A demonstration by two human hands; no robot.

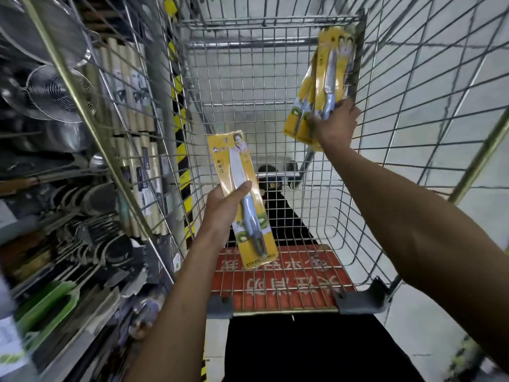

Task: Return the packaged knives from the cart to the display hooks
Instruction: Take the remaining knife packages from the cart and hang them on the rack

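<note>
Seen from the head camera, both arms reach down into a wire shopping cart; the left hand is clamped on one packaged knife, thumb laid across the front of the yellow card and the fingers hidden behind it; that pack is held above the cart's floor, tilted, with its hang-tab end pointing away and its handle end toward the person, over a red printed panel at the near end of the basket. The right hand is closed around the lower ends of a bunch of packaged knives, several yellow cards fanned together; how many there are cannot be told; the bunch stands nearly upright, close to the far right corner of the cart, its upper ends near the rim. To the left of the cart stands a shelf rack with round wire strainers, cardboard-coloured rolls and a green utensil, all somewhat blurred; a yellow-and-black striped post runs between rack and cart; pale floor tiles show through the mesh on the right.
</note>
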